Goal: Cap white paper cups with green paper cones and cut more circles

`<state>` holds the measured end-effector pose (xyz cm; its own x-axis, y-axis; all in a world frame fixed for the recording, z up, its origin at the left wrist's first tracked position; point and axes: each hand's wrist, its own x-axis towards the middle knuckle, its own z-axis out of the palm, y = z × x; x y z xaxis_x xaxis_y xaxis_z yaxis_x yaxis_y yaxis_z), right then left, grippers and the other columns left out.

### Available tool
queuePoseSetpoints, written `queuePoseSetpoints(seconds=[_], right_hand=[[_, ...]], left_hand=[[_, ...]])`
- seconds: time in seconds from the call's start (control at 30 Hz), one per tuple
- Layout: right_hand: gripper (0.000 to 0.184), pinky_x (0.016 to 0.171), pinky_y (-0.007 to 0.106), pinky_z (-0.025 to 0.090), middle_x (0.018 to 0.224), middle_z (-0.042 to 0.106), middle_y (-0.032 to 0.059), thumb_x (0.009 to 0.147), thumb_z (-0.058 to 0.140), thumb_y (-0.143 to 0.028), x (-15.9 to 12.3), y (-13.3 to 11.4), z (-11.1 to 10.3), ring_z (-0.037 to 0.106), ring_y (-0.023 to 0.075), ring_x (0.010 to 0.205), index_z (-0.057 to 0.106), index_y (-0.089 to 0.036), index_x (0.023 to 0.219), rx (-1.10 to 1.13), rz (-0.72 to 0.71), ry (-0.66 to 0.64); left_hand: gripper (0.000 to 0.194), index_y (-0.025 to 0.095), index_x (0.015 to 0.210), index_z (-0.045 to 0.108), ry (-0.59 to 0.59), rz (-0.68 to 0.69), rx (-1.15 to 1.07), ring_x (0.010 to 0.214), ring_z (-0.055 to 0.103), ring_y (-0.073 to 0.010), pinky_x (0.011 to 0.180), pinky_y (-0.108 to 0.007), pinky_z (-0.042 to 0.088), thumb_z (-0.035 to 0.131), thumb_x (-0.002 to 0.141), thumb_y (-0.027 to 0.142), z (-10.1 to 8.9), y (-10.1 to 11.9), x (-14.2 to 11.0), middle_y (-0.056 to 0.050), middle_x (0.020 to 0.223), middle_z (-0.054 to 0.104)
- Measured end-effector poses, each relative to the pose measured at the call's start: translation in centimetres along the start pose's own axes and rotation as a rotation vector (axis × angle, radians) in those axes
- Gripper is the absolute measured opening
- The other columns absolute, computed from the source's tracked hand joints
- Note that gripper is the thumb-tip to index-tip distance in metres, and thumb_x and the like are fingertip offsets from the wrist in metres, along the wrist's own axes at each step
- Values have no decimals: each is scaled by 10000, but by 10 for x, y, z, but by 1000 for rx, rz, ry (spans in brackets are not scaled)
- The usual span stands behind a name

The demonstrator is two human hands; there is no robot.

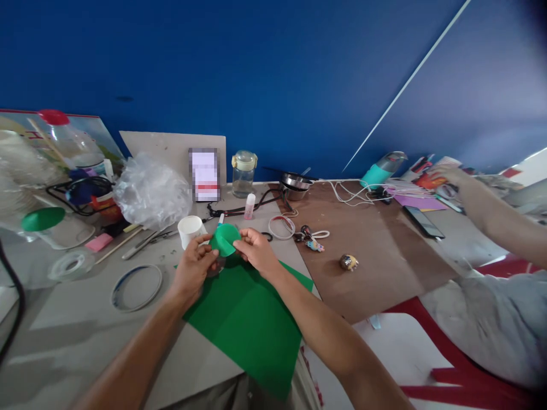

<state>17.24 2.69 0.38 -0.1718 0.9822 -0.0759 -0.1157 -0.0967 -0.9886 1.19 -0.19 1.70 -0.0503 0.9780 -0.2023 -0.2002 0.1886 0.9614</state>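
My left hand (194,265) and my right hand (256,250) meet above the table, both pinching a small green paper piece (225,239) that curves like a disc or cone. The fingers of each hand are closed on its edges. Under the hands lies a large green paper sheet (248,319) that reaches over the table's near edge. A white paper cup (190,229) stands just left of the green piece, and a marker tip (221,218) shows behind it.
Tape rolls (70,265), a ring (137,287), scissors (145,242), crumpled plastic (151,191), a glass jar (244,173), a glue bottle (249,206) and a brown board (376,256) crowd the table (85,319). Another person's arm (491,210) reaches over papers at the right.
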Motion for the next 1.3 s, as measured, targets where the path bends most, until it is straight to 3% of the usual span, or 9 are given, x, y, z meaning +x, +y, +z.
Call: queuePoseSetpoints(seconds=[0.17,0.27,0.47,0.7,0.97,1.13,1.3], right_hand=[[321,539,235,408,608,586,-74,730,668,-204,3,1,-5,556,129,568,539,-220,1023,-92,-2,10],[262,602,265,459,625,587,-65,776,660,-236,5,2,-9,590,144,613,558,-217,1016,-202,-43,47],[153,727,304,502,789,660,6,799,616,-281,14,1,-25,619,164,734,629,-196,925,-380,-156,285],[191,667,287,469,798,649,16,795,603,-347,25,3,-39,571,161,697,624,-204,920,-337,-192,408],[277,660,286,465,877,662,39,808,579,-407,31,7,-44,557,153,685,606,-189,976,-425,-189,463],[288,754,306,494,912,679,34,800,629,-377,37,-10,-43,611,167,756,621,-188,1018,-564,-179,433],[313,941,373,469,1019,689,109,763,689,-325,65,-23,-47,635,259,1035,634,-164,1026,-730,-129,483]], left_hand=[[525,204,1155,528,15,158,140,515,506,-103,472,-208,383,725,688,337,-5,-8,4,63,690,602],[515,206,1212,519,-3,214,247,514,497,-111,472,-223,376,672,739,337,-8,-16,7,56,715,594],[509,199,1236,538,-65,211,354,631,555,-145,555,-264,433,636,763,358,-13,-31,12,22,816,575],[441,190,1242,593,-109,369,735,690,597,-195,688,-331,465,544,813,284,-15,-29,10,-14,820,625],[469,128,1311,583,-145,433,936,785,670,-267,753,-377,506,483,873,261,-16,-35,14,-89,850,692],[464,113,1346,568,-161,484,1121,998,705,-324,900,-435,521,479,902,217,-18,-32,11,-184,1096,734],[458,104,1358,567,-155,490,1226,1142,680,-354,1002,-475,493,484,918,202,-18,-29,9,-221,1243,711]])
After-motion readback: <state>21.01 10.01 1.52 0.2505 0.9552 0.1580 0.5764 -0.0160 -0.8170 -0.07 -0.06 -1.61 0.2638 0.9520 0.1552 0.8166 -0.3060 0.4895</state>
